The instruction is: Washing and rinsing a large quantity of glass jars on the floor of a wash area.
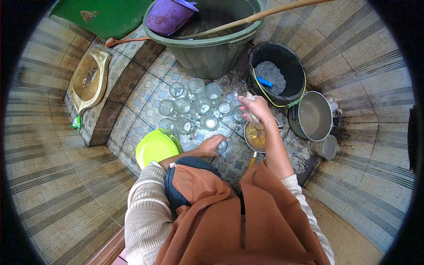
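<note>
My left hand (212, 145) is around a small clear glass (222, 146) that stands on the tiled floor. My right hand (256, 106) grips a pale, wet scrubbing pad (253, 117), partly hidden by the fingers. It is above the rim of a long-handled pan (255, 137) holding brownish liquid and yellowish pieces. Several clear glass mugs (209, 121) stand close together on the floor ahead of both hands. Bright green plastic dishes (154, 149) lie beside my left forearm.
A large green tub (205, 56) holds a purple dipper (170, 16) and a wooden stick (275, 14). At right are a black bucket (253, 59) with a grey scourer, a metal pot (314, 116) and a small container (326, 147). A tiled ledge (116, 82) runs along the left.
</note>
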Available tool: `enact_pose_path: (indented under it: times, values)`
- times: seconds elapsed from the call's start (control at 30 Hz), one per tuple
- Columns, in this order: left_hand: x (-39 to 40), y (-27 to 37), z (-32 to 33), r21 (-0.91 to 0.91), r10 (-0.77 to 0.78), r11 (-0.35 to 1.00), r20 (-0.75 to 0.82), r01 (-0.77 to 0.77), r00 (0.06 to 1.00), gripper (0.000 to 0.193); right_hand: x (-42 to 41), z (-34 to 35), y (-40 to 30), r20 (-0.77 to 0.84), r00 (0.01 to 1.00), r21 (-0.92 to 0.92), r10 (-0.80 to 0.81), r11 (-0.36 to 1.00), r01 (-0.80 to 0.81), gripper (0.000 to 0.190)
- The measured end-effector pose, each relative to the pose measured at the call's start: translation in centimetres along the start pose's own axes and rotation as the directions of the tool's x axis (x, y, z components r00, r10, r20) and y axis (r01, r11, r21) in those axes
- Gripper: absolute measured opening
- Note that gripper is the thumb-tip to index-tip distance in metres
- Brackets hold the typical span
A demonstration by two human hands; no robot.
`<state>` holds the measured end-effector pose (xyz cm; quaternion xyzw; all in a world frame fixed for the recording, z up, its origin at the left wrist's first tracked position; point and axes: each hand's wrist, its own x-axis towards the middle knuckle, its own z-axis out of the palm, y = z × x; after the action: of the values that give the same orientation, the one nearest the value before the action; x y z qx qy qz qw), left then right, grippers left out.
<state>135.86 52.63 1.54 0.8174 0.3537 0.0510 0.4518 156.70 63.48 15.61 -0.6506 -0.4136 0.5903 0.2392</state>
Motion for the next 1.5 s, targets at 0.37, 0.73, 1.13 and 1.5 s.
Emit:
enact_pose_path:
  times: [0.37,0.73,1.13,1.5]
  values:
    - [-4.6,-1.5,-0.2,-0.186,-0.234,0.969,-0.488,0.162,0.841,0.06,0.4,0.3,-0.2,-0.078,0.995,-0.077,-0.054,0.996,0.048,0.035]
    - [-2.5,-4.1,-0.6,-0.386,-0.522,0.849,-0.5,0.362,0.691,0.031,2.3,1.5,0.8,0.035,0.95,-0.435,-0.31,0.851,0.294,0.05]
    - [-1.9,0.5,-7.0,-0.303,-0.493,0.869,-0.485,0.39,0.722,0.034,0.9,0.0,-0.5,-0.047,0.96,-0.452,-0.278,0.862,0.227,0.049]
    - [7.2,13.2,-20.2,0.525,-0.275,0.653,-0.507,0.546,0.817,0.02,1.5,-1.5,-1.8,-0.254,0.896,-0.429,-0.364,0.873,0.233,0.04]
